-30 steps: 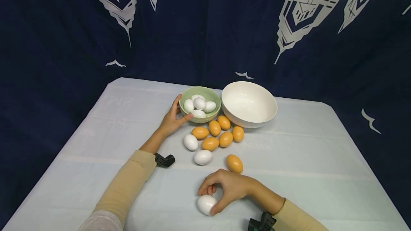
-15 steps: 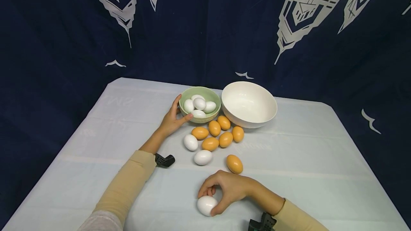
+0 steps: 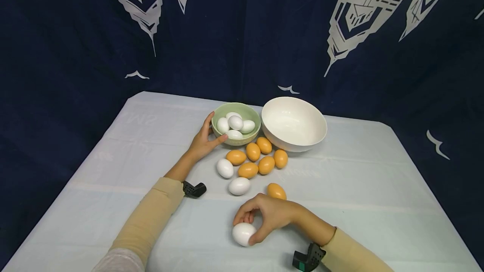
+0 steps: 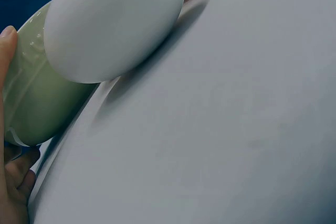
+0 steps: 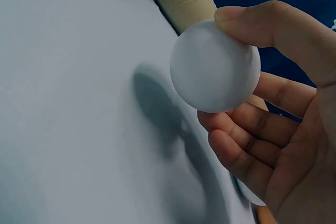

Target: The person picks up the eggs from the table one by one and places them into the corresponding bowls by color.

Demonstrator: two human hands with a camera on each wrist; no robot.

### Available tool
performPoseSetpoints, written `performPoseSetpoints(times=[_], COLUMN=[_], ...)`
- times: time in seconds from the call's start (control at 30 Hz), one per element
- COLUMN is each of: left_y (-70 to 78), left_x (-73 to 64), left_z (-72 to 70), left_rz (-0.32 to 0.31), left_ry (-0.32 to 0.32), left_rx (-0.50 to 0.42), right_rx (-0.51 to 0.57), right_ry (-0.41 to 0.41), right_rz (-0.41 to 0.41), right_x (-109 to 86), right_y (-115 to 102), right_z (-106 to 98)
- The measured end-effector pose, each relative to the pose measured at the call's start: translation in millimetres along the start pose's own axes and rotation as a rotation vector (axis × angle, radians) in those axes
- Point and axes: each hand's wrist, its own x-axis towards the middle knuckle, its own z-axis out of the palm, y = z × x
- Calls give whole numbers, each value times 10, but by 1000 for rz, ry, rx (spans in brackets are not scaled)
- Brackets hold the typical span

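In the head view my right hand (image 3: 269, 215) pinches a white egg (image 3: 243, 234) between thumb and fingers at the front of the table. The right wrist view shows that egg (image 5: 214, 66) apart from its shadow, off the cloth. My left hand (image 3: 204, 142) holds the left side of a small green bowl (image 3: 254, 135), thumb near the rim. Several white eggs (image 3: 235, 122) lie in this bowl. In the left wrist view a white egg (image 4: 115, 24) partly covers the green bowl (image 4: 47, 93).
A larger white bowl (image 3: 295, 123) stands right of the green one. Several orange eggs (image 3: 248, 170) lie before the bowls, with two white eggs (image 3: 239, 186) beside them. One orange egg (image 3: 276, 191) sits just behind my right hand. A dark patterned curtain (image 3: 211, 41) hangs behind.
My right hand has risen slightly with the white egg, which moves a little up in the head view. The left hand stays at the green bowl.
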Motion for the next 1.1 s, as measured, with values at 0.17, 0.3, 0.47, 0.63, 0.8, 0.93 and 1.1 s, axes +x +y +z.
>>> performPoseSetpoints(times=[0.17,0.3,0.47,0.63,0.8,0.93,1.1], left_y=[4,11,12,6,-2,0,1], left_x=[-3,-4,-6,-8,-1,-3,-8], left_z=[0,-7,-11,0,18,17,3], left_rz=[0,-4,0,2,1,-2,-3], left_ry=[-2,1,3,0,1,6,9], left_rx=[3,10,-3,-11,-11,-6,-1], right_rx=[-12,-17,-24,-59,-70,-34,-28], right_ry=[25,48,65,79,101,127,160], right_rz=[14,38,44,44,63,71,109], right_x=[29,64,111,147,172,197,235], right_y=[-40,-66,-93,-104,-100,-101,-105], right_z=[-125,-242,-386,-514,-618,-713,-848])
